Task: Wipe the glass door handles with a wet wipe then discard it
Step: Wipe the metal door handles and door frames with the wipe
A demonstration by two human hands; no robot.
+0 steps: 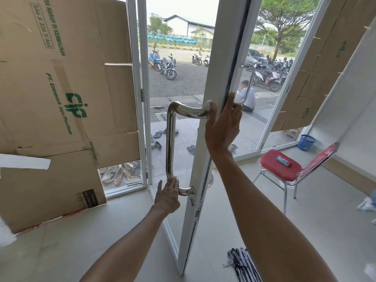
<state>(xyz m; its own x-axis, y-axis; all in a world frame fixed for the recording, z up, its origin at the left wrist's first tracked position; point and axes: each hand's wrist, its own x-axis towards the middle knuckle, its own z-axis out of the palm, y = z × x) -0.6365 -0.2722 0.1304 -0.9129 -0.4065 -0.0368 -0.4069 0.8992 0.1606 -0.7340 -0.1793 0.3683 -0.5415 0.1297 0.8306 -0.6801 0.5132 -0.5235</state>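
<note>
The white-framed glass door (200, 151) stands open, edge-on to me. Its near chrome handle (170, 139) runs down the left side. The far handle (249, 84) shows through the glass on the right. My left hand (167, 195) is wrapped over the near handle's lower bend. A pale sliver of wet wipe (174, 178) shows under its fingertips, and the rest is hidden. My right hand (222, 123) grips the door's edge beside the handle's upper mount, thumb on the near side.
A red-seated chair (270, 169) with a wipes packet (283, 161) stands to the right, and a blue basket (306, 142) sits behind it by the glass wall. Cardboard sheets (61, 98) cover the left pane. Striped cloth (242, 265) lies on the floor. Outside, shoes lie on the tiles and a person sits.
</note>
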